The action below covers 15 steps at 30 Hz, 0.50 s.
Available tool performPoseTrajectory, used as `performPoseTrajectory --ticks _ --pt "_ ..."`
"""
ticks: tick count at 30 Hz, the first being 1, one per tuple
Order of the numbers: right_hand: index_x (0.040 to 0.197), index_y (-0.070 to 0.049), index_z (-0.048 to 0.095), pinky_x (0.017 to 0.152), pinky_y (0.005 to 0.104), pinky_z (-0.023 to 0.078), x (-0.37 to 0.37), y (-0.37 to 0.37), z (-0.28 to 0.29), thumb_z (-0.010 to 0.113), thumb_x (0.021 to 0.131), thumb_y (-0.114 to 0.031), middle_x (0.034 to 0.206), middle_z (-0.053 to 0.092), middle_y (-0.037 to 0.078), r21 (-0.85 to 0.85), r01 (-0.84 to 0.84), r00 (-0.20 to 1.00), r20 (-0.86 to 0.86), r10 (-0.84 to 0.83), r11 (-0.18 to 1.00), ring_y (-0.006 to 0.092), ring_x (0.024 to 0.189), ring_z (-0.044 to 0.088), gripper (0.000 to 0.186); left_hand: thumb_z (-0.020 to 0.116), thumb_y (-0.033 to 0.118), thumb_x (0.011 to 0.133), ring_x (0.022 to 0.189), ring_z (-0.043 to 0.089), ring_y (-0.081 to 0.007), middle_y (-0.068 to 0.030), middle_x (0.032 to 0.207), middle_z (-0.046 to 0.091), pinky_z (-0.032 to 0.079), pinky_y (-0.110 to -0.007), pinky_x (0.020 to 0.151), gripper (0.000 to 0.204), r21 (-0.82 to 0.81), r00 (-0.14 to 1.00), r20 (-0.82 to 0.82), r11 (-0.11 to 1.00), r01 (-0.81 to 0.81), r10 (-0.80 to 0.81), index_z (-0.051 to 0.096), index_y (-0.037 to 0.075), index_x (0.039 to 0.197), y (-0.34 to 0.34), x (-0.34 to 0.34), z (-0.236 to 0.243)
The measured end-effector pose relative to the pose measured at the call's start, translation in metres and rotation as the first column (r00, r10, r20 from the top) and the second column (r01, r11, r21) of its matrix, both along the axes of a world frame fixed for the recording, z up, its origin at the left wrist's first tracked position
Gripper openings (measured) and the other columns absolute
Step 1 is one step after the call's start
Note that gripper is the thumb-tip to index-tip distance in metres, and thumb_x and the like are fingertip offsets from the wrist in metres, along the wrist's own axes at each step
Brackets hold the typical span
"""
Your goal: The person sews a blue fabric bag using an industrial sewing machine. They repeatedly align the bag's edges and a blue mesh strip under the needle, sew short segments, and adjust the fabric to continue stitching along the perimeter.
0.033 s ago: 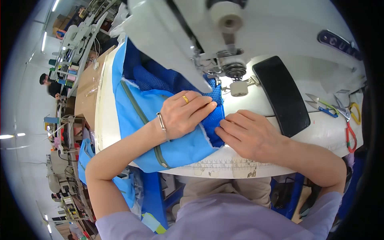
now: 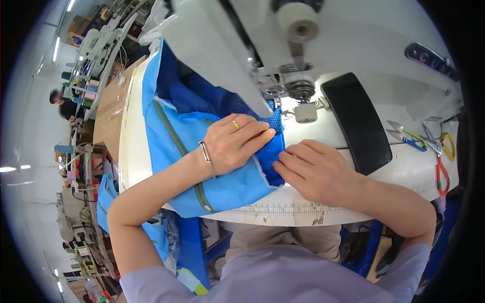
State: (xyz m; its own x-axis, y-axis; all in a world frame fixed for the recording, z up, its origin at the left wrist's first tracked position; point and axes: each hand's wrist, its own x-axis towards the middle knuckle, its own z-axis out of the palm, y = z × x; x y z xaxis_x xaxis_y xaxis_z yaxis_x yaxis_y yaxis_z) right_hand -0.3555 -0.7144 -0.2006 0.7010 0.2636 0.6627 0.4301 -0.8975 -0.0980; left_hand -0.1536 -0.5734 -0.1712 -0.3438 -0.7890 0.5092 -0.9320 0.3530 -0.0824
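Observation:
A light blue fabric piece [image 2: 232,189] with a green zipper [image 2: 174,132] and a darker blue mesh layer [image 2: 202,101] lies on the white sewing table. Its upper edge runs under the needle area of a white sewing machine [image 2: 207,55]. My left hand [image 2: 230,144], wearing a ring and a bracelet, rests on the fabric, thumb and forefinger closed on the dark blue strip [image 2: 270,159] just before the presser foot. At that strip's right edge my right hand [image 2: 321,171] pinches the cloth with curled fingers. The fingertips hide part of the edge.
Right of the needle lies a long black glossy panel [image 2: 356,123]. Thread snips [image 2: 409,136] and red-handled scissors [image 2: 442,174] sit at the table's right. A printed ruler [image 2: 268,209] follows the front edge. Cardboard [image 2: 108,116] stands left; a person [image 2: 65,106] is farther off.
The machine head sits slightly farther right in the picture, as the view has shifted a little. Both hands keep the same hold on the fabric.

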Motion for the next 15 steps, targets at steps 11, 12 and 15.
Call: performPoseTrajectory --ticks 11,12,15 --pt "0.102 0.005 0.073 0.086 0.0376 0.055 0.000 -0.001 0.011 0.069 0.068 -0.007 0.109 0.070 0.014 0.023 0.093 0.989 -0.121 -0.089 0.995 0.0271 0.100 0.064 0.036 0.071 0.009 0.063 0.082 0.070 -0.0232 -0.0077 0.092 0.071 0.058 -0.036 0.065 0.032 -0.102 0.998 -0.044 0.994 0.047 -0.051 0.076 0.005 0.094 -0.015 0.017 -0.011" --pt "0.103 0.005 0.073 0.086 0.0379 0.055 0.001 -0.001 0.011 0.069 0.068 -0.007 0.110 0.070 0.014 0.026 0.115 0.985 -0.136 -0.111 0.993 0.0272 0.101 0.065 0.037 0.071 0.009 0.063 0.081 0.070 -0.0236 -0.0077 0.092 0.071 0.058 -0.036 0.066 0.031 -0.108 0.998 -0.040 0.993 0.052 -0.056 0.076 0.006 0.093 -0.018 0.020 -0.012" --pt "0.104 0.004 0.073 0.086 0.0382 0.056 0.004 -0.002 0.015 0.069 0.069 -0.006 0.114 0.070 0.013 0.024 0.148 0.977 -0.157 -0.142 0.989 0.0267 0.102 0.065 0.036 0.070 0.010 0.064 0.083 0.068 -0.0253 -0.0080 0.092 0.069 0.057 -0.036 0.070 0.023 -0.128 0.996 -0.042 0.989 0.075 -0.081 0.073 0.007 0.087 -0.027 0.027 -0.015"
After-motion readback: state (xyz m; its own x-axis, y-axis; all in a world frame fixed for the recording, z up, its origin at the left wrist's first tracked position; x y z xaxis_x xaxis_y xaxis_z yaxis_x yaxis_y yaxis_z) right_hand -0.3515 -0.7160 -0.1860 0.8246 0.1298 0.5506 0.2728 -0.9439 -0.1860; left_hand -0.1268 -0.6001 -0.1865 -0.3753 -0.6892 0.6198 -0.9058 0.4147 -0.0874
